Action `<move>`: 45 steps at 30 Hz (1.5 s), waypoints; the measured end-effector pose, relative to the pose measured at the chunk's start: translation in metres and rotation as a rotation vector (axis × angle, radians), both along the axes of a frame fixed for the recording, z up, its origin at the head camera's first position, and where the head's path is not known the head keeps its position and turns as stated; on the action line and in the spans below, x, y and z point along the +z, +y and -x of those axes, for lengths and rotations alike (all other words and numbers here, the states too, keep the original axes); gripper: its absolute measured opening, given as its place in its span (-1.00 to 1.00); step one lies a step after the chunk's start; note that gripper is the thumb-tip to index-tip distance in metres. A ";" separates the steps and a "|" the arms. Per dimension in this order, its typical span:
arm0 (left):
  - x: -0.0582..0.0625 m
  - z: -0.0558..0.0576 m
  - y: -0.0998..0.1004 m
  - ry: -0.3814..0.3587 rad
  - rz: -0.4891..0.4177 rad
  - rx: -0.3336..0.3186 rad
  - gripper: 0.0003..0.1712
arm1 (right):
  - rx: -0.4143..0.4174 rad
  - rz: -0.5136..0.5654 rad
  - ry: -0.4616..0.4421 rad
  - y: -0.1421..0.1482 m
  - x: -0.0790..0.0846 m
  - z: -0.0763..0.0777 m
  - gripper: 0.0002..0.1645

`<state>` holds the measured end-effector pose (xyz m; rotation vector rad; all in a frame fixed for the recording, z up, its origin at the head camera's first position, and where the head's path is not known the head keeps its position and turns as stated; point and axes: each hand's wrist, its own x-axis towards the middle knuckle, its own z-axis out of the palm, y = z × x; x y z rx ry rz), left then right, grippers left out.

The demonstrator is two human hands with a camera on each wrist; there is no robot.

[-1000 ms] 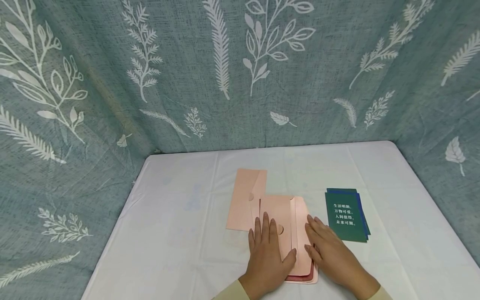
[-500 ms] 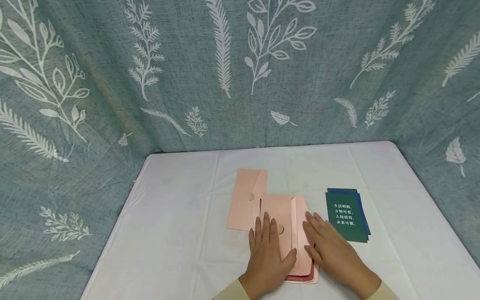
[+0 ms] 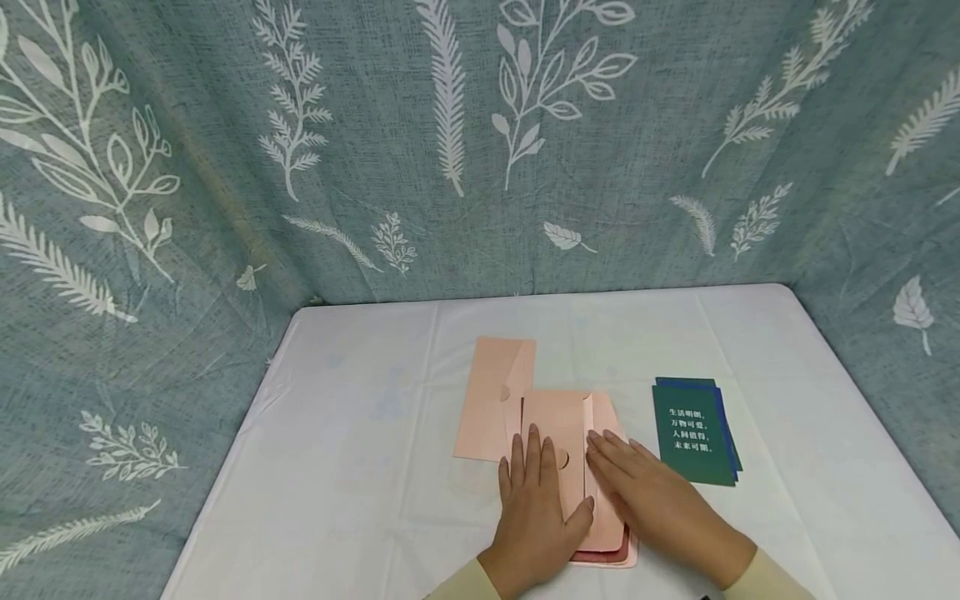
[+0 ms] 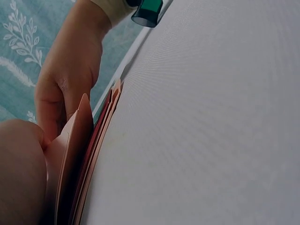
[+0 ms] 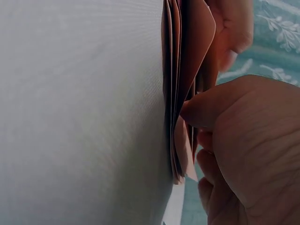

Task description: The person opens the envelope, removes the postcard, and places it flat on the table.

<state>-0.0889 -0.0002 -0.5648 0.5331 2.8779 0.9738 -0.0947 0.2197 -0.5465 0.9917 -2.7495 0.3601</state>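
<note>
A pale pink envelope [image 3: 551, 412] with a small round cut-out lies on top of a stack of envelopes, its flap [image 3: 606, 533] opened out to the right. My left hand [image 3: 528, 510] rests flat on the envelope's body, fingers pointing away and thumb spread. Straight fingers of my right hand [image 3: 663, 504] lie over the flap, reaching close to its fold; the head view hides that thumb. Seen from the right wrist, the thumb [image 5: 201, 110] is right at the flap's edge. Pink and dark red layers [image 4: 93, 159] of the stack show beneath in the left wrist view.
Another pink envelope [image 3: 487, 400] lies behind and left of the stack, partly overlapped by it. To the right is a small pile of dark green and blue cards [image 3: 690, 458], the top one with white writing. A leaf-patterned curtain [image 3: 480, 167] borders the white-covered table [image 3: 337, 433].
My right hand has shifted left across the flap toward the fold, and its thumb has gone out of sight in the head view. The left hand has stayed in place.
</note>
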 end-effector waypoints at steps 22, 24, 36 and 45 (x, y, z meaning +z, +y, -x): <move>0.003 0.000 0.001 -0.015 0.014 0.003 0.06 | 0.083 -0.039 -0.085 -0.001 0.003 0.004 -0.43; 0.004 0.000 0.001 -0.013 0.021 0.007 0.06 | 0.102 -0.043 -0.057 -0.001 0.003 0.005 -0.44; 0.002 0.001 0.002 -0.009 0.031 0.014 0.06 | 0.108 -0.064 -0.041 -0.002 0.003 0.004 -0.45; 0.002 0.002 0.001 -0.028 0.006 0.015 0.06 | 0.065 -0.096 -0.114 0.002 0.004 0.000 -0.43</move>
